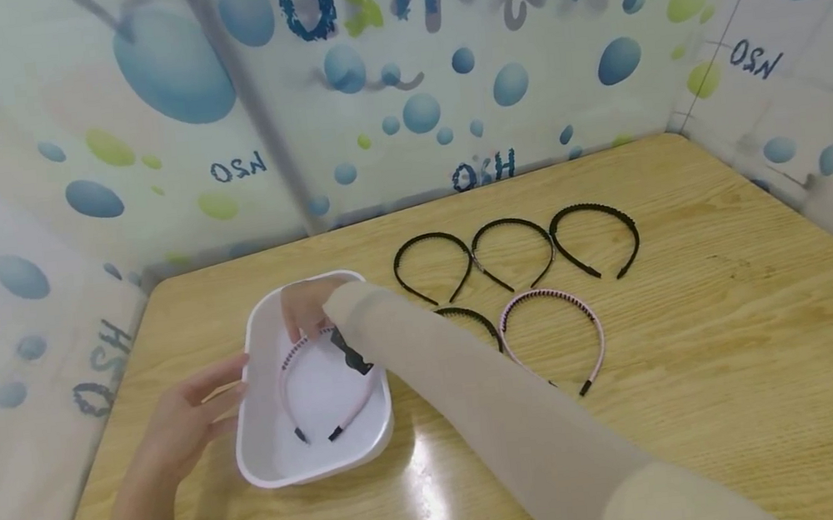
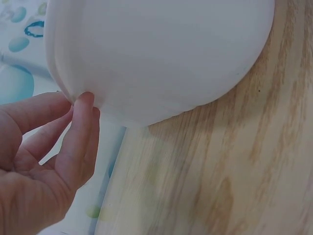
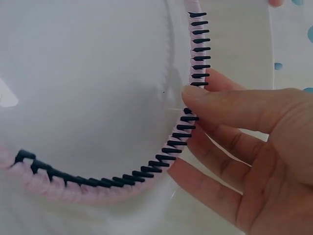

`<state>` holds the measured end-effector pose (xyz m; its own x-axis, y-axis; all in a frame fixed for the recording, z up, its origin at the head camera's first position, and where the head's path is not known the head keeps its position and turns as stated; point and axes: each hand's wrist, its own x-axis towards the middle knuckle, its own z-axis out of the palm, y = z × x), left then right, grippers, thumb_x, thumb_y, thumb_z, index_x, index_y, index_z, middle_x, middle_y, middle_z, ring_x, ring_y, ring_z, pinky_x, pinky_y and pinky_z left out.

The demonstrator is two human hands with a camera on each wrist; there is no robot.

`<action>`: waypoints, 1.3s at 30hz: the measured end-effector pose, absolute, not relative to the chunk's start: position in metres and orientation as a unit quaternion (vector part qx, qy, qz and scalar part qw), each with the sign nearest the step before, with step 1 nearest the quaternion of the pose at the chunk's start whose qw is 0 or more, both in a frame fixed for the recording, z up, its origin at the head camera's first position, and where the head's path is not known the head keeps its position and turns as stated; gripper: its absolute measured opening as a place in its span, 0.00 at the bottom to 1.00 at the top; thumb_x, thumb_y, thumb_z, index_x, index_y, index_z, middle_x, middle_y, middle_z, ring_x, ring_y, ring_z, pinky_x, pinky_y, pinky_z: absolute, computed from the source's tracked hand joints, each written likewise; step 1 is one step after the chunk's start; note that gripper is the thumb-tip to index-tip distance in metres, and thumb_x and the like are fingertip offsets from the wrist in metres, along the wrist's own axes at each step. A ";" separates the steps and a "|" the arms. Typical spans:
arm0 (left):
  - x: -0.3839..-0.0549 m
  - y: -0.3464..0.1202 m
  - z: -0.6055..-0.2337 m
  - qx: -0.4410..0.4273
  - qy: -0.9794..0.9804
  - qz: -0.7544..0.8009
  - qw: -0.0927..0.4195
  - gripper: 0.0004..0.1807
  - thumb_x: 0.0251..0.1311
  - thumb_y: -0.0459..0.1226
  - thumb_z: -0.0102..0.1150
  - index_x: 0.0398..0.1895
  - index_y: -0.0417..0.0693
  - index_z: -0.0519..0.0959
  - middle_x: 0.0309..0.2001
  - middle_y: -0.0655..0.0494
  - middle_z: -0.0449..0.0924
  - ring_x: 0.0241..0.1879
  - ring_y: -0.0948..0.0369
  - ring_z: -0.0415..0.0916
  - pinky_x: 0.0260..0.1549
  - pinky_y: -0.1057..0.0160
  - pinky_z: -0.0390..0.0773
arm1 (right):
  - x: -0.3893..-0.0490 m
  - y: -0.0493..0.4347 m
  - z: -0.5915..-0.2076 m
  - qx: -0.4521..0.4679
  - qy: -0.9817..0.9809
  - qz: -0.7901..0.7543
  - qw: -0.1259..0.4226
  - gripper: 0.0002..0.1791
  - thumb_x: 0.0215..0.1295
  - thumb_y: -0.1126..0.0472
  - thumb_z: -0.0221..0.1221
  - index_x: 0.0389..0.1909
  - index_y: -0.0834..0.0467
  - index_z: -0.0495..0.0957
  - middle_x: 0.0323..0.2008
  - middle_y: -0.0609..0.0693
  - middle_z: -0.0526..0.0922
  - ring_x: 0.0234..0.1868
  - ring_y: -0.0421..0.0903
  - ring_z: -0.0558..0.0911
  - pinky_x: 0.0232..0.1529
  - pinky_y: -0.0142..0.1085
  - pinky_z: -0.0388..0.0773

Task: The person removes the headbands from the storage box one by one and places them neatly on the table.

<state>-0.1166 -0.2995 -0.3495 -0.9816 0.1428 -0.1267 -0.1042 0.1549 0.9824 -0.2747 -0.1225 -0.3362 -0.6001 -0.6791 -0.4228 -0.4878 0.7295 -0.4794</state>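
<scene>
A white plastic tub [image 1: 384, 430] with rounded corners stands on the table's left part. My left hand [image 1: 186, 416] is at its left side; in the left wrist view, the thumb and fingers of that hand [image 2: 54, 161] pinch the tub's rim. Inside the tub is a pink headband [image 1: 284, 394] with black teeth along its inner edge and dark tips. My right hand [image 1: 310, 305] reaches into the tub; the right wrist view shows its thumb and fingers pinching the toothed band [image 3: 107, 193]. My right sleeve hides part of the tub's right side.
Three black headbands, left [image 1: 429, 236], middle [image 1: 509, 221] and right [image 1: 592, 207], lie in a row on the wooden table [image 1: 732, 330]. Nearer are a pink headband [image 1: 602, 342] and a dark one [image 1: 470, 312] partly behind my right arm. Patterned walls border the table.
</scene>
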 end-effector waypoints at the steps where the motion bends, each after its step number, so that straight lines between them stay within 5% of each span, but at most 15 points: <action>1: -0.117 -0.299 -0.350 0.013 0.755 0.649 0.095 0.19 0.61 0.30 0.54 0.56 0.52 0.75 0.45 0.71 0.77 0.43 0.70 0.76 0.36 0.64 0.81 | -0.274 -0.123 -0.335 -0.333 0.880 -0.160 0.298 0.17 0.52 0.74 0.61 0.36 0.48 0.83 0.35 0.43 0.78 0.31 0.40 0.71 0.23 0.26 0.69; 13: -0.117 -0.299 -0.350 0.008 0.762 0.640 0.096 0.20 0.61 0.33 0.56 0.57 0.53 0.74 0.45 0.72 0.76 0.42 0.69 0.76 0.37 0.63 0.81 | -0.261 -0.112 -0.313 -0.367 0.874 -0.169 0.268 0.16 0.52 0.73 0.63 0.38 0.51 0.83 0.37 0.42 0.78 0.38 0.40 0.73 0.36 0.26 0.73; 21: -0.116 -0.299 -0.349 -0.006 0.776 0.623 0.098 0.22 0.60 0.35 0.57 0.59 0.49 0.72 0.44 0.74 0.76 0.41 0.70 0.76 0.37 0.63 0.81 | -0.256 -0.106 -0.300 -0.369 0.876 -0.170 0.261 0.16 0.53 0.73 0.61 0.37 0.49 0.83 0.44 0.41 0.77 0.44 0.41 0.74 0.35 0.34 0.79; 30: -0.116 -0.299 -0.348 -0.007 0.773 0.628 0.094 0.20 0.61 0.33 0.55 0.57 0.54 0.75 0.43 0.75 0.76 0.41 0.71 0.75 0.36 0.65 0.81 | -0.246 -0.099 -0.280 -0.389 0.870 -0.174 0.249 0.14 0.57 0.72 0.59 0.38 0.50 0.82 0.43 0.41 0.76 0.40 0.41 0.73 0.36 0.32 0.77; 39: -0.115 -0.298 -0.349 -0.006 0.775 0.625 0.093 0.21 0.60 0.34 0.57 0.58 0.51 0.74 0.43 0.75 0.76 0.41 0.71 0.75 0.36 0.63 0.81 | -0.245 -0.100 -0.266 -0.404 0.865 -0.165 0.247 0.16 0.57 0.73 0.59 0.40 0.51 0.82 0.44 0.43 0.75 0.28 0.42 0.73 0.23 0.27 0.73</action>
